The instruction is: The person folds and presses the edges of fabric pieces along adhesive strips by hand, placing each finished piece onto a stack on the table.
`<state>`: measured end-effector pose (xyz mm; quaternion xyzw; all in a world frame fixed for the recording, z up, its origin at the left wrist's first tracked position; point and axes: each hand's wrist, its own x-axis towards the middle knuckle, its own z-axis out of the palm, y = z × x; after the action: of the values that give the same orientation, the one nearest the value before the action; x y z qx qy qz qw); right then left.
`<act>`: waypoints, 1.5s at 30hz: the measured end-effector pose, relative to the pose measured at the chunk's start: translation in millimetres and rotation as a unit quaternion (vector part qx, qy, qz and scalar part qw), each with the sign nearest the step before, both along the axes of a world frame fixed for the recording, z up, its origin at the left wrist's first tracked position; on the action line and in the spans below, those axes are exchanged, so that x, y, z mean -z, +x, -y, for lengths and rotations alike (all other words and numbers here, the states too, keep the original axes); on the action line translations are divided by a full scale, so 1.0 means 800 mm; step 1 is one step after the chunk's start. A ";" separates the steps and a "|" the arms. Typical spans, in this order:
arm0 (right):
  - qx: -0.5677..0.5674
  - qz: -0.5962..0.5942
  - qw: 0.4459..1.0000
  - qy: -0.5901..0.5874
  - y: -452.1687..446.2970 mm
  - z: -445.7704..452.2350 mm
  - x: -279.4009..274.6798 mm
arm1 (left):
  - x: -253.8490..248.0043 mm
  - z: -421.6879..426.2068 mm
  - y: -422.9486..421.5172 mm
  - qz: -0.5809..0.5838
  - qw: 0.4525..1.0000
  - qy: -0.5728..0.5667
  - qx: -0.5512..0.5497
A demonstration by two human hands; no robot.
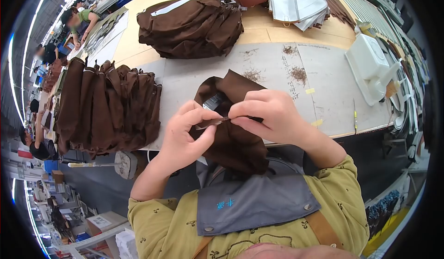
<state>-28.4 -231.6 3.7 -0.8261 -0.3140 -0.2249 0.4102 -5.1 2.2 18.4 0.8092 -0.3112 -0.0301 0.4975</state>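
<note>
Left hand (182,128) pinching an edge of brown fabric piece (241,150) between thumb and fingers; right hand (277,114) gripping the same edge just beside it, thumb and fingers closing on the cloth. Fabric piece is lying partly on the near side of the counter (333,81) and hanging over its near edge, dark label (213,102) showing inside. Brown stack (108,106) is standing to the left; larger brown pile (189,34) is sitting at the far side. White plastic container (368,60) is resting far right.
</note>
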 end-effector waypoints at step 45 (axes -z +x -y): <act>0.069 -0.126 0.904 0.403 -0.006 -0.020 0.000 | 0.023 0.052 -0.027 -0.017 0.999 -0.034 0.034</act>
<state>-33.3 -215.3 3.5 -0.6316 -0.0848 -0.2542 0.7275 -26.4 -39.8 0.2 0.7801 -0.3308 -0.0507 0.5287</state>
